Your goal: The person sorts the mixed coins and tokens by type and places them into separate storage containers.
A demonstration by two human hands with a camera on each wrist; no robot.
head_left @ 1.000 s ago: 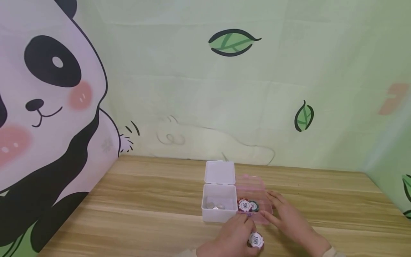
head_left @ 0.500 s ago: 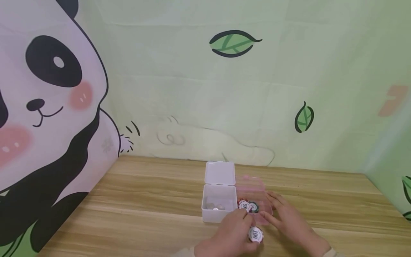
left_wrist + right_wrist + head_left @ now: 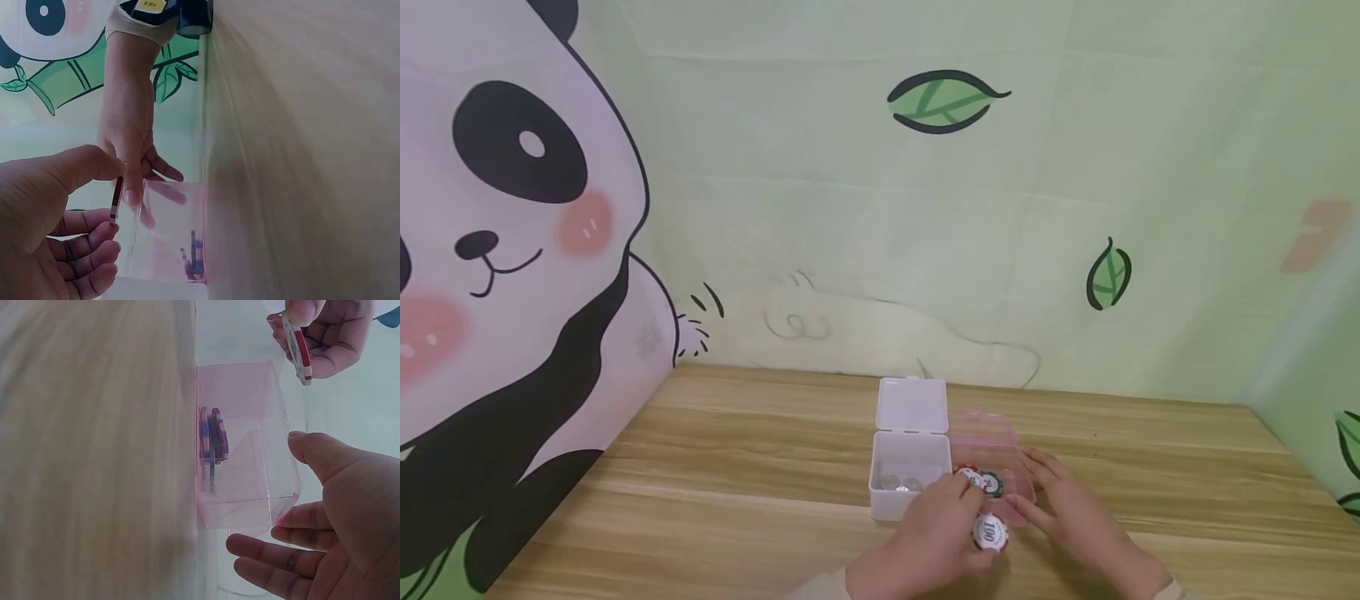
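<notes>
My left hand (image 3: 936, 525) pinches a poker chip (image 3: 990, 532) marked 100, with a red and white edge, between thumb and fingers. It is in front of a pink see-through box (image 3: 992, 454), raised above the box's rim in the right wrist view. Several poker chips (image 3: 991, 483) lie on the floor of that box, partly hidden by the left hand in the head view. My right hand (image 3: 1078, 517) rests against the pink box's right end, its thumb by the front rim and its fingers extended along the side.
A white box (image 3: 895, 504) stands directly left of the pink box, lid (image 3: 912, 406) raised, with several coins (image 3: 891, 482) inside. Both boxes sit on a wooden table (image 3: 737, 467). A printed cloth backdrop (image 3: 820, 208) rises behind the table.
My left hand and its chip have moved away from me, slightly left, closer to the pink box. The chips inside became more covered by that hand. My right hand has stayed in place.
</notes>
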